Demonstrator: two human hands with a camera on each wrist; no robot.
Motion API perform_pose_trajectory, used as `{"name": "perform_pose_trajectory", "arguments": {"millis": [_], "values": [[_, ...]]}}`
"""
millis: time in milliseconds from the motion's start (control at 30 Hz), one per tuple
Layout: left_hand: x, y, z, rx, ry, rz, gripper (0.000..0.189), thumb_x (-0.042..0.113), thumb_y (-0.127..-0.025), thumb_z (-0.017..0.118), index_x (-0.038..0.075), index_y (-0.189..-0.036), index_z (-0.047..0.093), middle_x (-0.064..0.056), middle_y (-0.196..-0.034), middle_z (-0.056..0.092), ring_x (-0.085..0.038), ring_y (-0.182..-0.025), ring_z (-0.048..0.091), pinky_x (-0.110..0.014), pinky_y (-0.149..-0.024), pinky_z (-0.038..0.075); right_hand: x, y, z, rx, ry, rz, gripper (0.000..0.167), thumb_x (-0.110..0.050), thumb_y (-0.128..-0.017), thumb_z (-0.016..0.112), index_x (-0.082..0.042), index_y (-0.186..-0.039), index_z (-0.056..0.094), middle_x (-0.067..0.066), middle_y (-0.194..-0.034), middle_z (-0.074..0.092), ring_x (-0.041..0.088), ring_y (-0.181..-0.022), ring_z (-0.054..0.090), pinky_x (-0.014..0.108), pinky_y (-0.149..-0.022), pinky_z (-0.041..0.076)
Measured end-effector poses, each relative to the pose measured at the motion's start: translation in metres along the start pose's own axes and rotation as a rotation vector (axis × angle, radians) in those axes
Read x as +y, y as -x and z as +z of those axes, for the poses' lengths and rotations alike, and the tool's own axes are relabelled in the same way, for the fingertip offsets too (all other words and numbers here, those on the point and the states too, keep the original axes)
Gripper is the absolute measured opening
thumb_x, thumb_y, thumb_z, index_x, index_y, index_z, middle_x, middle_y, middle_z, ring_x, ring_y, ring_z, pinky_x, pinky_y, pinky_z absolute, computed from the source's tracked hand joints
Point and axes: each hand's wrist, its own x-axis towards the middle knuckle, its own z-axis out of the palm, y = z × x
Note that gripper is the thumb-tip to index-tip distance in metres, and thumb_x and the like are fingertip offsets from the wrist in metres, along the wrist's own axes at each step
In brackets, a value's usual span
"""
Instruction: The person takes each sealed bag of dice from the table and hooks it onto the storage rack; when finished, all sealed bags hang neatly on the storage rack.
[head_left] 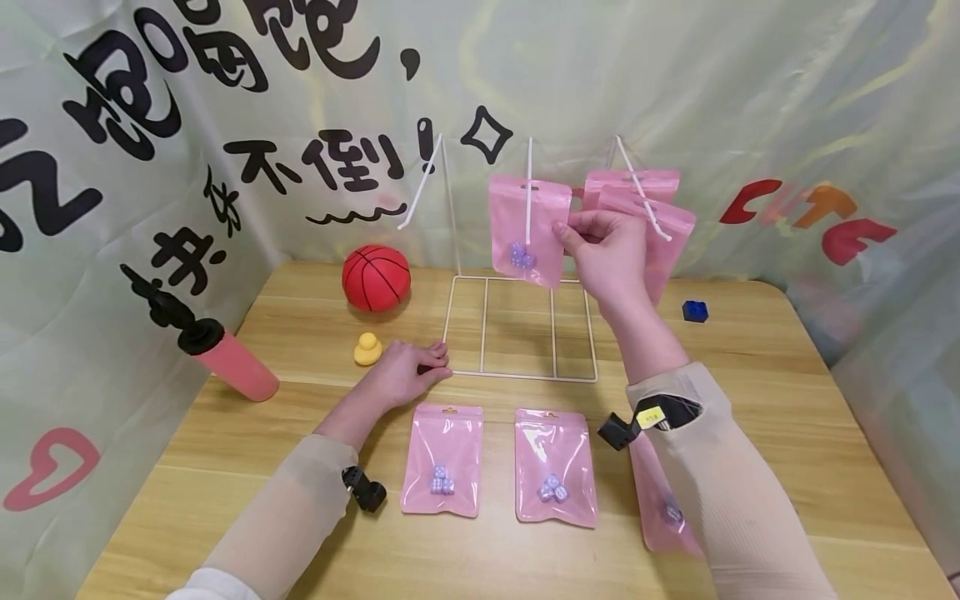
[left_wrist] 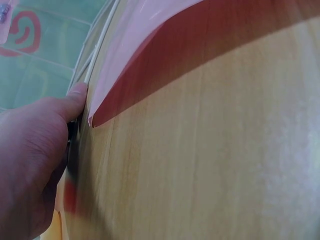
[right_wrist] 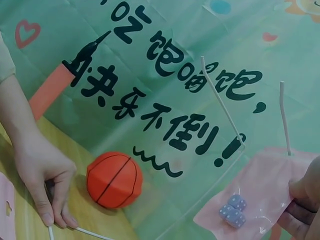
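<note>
My right hand [head_left: 611, 250] pinches the pink bag [head_left: 508, 221] at its side edge, beside the middle prong [head_left: 529, 204] of the white rack [head_left: 523, 377]. I think the bag is light, soft and rather slippery, the dice [head_left: 522, 256] low inside; higher, near the top strip [head_left: 506, 182], may be firmer. My left hand [head_left: 408, 371] pinches the rack's front corner.

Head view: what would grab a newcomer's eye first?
Probably the red ball at the table's back left. Then the pink pouch with dice at the rack's middle prong, its edge pinched by the right hand. Behind, bold black lettering runs across the backdrop's left side.
</note>
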Motion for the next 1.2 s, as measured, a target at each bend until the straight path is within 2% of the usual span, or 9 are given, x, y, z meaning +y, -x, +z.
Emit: {"name": "perform_pose_trajectory", "arguments": {"millis": [367, 533, 667, 867, 1033, 1200], "values": [[0.002, 0.001, 0.0, -0.001, 0.006, -0.001, 0.034, 0.031, -0.098, 0.08, 0.011, -0.125, 0.077, -0.006, -0.139, 0.066, -0.02, -0.135, 0.058, -0.044, -0.118, 0.041, -0.002, -0.004, 0.0, 0.022, 0.036, -0.002, 0.019, -0.01, -0.098, 0.078, 0.005, -0.11, 0.079, 0.013, -0.099, 0.078, 0.014, -0.084, 0.073, 0.02, -0.075, 0.059], [0.002, 0.002, 0.0, -0.002, 0.016, -0.004, 0.034, 0.03, -0.098, 0.08, 0.01, -0.125, 0.078, -0.006, -0.139, 0.066, -0.02, -0.135, 0.058, -0.042, -0.116, 0.042, -0.002, 0.0, -0.006, -0.007, 0.046, -0.019, 0.021, -0.01, -0.099, 0.077, 0.003, -0.115, 0.079, 0.012, -0.107, 0.078, 0.013, -0.094, 0.072, 0.021, -0.083, 0.058], [0.002, 0.002, -0.001, 0.001, 0.027, 0.003, 0.034, 0.029, -0.097, 0.081, 0.009, -0.125, 0.078, -0.007, -0.139, 0.066, -0.02, -0.134, 0.059, -0.042, -0.114, 0.044, -0.002, 0.008, -0.014, -0.039, 0.093, -0.048, 0.02, -0.008, -0.1, 0.075, 0.002, -0.117, 0.078, 0.014, -0.111, 0.078, 0.015, -0.099, 0.072, 0.024, -0.089, 0.058], [0.001, 0.001, -0.001, 0.004, 0.02, 0.006, 0.033, 0.03, -0.097, 0.08, 0.01, -0.124, 0.078, -0.007, -0.139, 0.065, -0.02, -0.134, 0.059, -0.041, -0.115, 0.043, 0.001, 0.024, -0.027, -0.099, 0.134, -0.089, 0.022, -0.005, -0.099, 0.075, 0.002, -0.119, 0.077, 0.017, -0.113, 0.077, 0.015, -0.098, 0.073, 0.022, -0.089, 0.059], [0.001, 0.0, -0.002, -0.001, 0.026, -0.004, 0.034, 0.03, -0.097, 0.08, 0.01, -0.124, 0.078, -0.007, -0.139, 0.066, -0.018, -0.135, 0.058, -0.04, -0.115, 0.044, 0.009, 0.038, -0.039, -0.158, 0.1, -0.122, 0.023, -0.005, -0.097, 0.077, 0.004, -0.119, 0.077, 0.019, -0.112, 0.077, 0.012, -0.096, 0.073, 0.02, -0.086, 0.059], [0.0, 0.0, -0.001, 0.0, 0.028, 0.002, 0.034, 0.029, -0.097, 0.08, 0.009, -0.125, 0.077, -0.007, -0.138, 0.066, -0.019, -0.135, 0.058, -0.041, -0.115, 0.043, 0.017, 0.055, -0.054, -0.18, 0.063, -0.125, 0.021, -0.002, -0.096, 0.078, 0.004, -0.116, 0.077, 0.015, -0.108, 0.079, 0.011, -0.095, 0.075, 0.022, -0.085, 0.06]]}}
